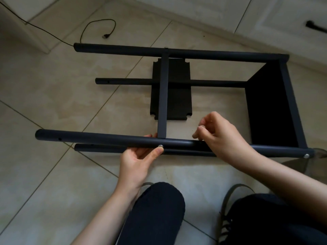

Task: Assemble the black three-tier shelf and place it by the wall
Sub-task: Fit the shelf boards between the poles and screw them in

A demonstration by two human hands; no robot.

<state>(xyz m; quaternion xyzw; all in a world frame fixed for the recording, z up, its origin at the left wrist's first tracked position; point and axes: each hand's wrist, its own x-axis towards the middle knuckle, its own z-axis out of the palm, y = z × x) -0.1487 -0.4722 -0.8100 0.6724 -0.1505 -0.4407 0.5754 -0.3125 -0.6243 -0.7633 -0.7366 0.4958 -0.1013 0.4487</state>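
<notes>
Head view. The black metal shelf frame [177, 53] lies on its side on the beige tiled floor [53, 103], its long axis running left to right across the person's front. The near round black tube [106, 138] sits just ahead of the knees; a flat black crossbar [163, 96] joins it to the far tube.

The left hand [139, 160] grips the near tube from below, thumb tip beside a small silver bolt head [160, 146] seated in the tube just under the crossbar joint. The right hand [219, 137] hovers just right of that joint, fingers curled, pinching a small silver fastener [201, 127]; exact type too small to tell. The joint lies to the left of and slightly below the right hand, so the left hand is the nearer one.

One black shelf panel [269, 106] is already mounted at the right end, with a second silver bolt [306, 155] at that corner. A loose black shelf panel [178, 101] lies flat on the floor under the frame. A black cable [99, 25] trails on the floor beyond, well apart. White cabinet fronts [265, 15] stand behind. Nothing blocks the joint.
</notes>
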